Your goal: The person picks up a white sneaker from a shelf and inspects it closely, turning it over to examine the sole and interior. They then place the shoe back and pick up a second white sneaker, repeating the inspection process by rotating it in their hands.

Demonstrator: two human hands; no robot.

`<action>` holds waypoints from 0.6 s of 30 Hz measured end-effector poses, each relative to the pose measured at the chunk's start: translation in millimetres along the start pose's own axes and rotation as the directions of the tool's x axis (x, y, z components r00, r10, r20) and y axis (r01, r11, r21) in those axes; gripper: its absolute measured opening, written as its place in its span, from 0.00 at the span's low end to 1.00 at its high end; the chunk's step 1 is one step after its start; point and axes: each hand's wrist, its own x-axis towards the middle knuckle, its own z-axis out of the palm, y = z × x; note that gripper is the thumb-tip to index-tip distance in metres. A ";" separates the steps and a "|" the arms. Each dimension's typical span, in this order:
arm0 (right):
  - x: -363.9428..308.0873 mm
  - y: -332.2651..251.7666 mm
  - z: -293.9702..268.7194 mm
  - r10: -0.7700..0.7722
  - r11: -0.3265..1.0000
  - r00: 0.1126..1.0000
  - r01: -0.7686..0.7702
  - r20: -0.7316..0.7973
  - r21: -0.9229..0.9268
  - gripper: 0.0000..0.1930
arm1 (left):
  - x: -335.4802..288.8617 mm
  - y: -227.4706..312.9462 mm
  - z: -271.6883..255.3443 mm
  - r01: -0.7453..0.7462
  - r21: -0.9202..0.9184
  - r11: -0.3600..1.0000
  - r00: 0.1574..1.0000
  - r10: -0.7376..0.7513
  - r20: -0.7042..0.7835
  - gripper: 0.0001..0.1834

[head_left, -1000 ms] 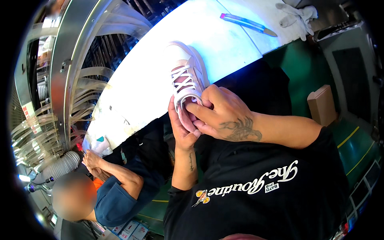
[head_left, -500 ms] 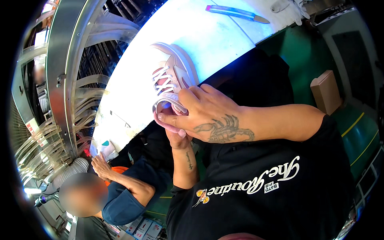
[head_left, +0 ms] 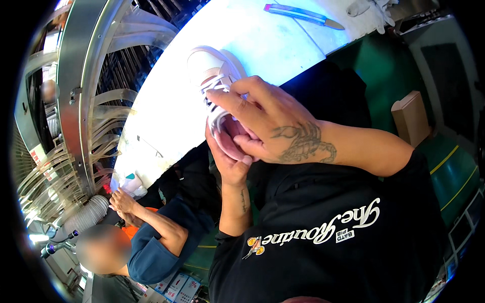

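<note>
A pale pink and white sneaker [head_left: 208, 65] with white laces points its toe away from me, over the brightly lit white tabletop. My left hand [head_left: 230, 164] is closed around its heel end from below and the left. From the right, my right hand [head_left: 273, 118] lies over the shoe's side and collar. The right index finger reaches across the laces, and the right thumb sits at the pink-lined opening. The other right fingers are partly hidden behind the hand. Part of the shoe's right side is covered.
A blue-handled brush-like tool [head_left: 303, 16] lies on the white tabletop [head_left: 262, 40], with pale gloves [head_left: 371, 10] at its far right. A metal machine frame with clear tubes [head_left: 113, 106] stands left. A co-worker [head_left: 161, 232] works at lower left. A cardboard box [head_left: 411, 118] stands right.
My right hand has moved up the shoe, its index finger now over the laces. My left hand now shows more along the heel's left side. The sneaker has shifted and tilted slightly.
</note>
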 end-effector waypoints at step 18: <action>-16.6 27.4 -0.5 -0.085 0.996 0.995 0.085 -0.051 -0.005 0.19 | -9.2 3.6 13.9 -0.097 0.600 0.794 0.995 0.083 0.051 0.65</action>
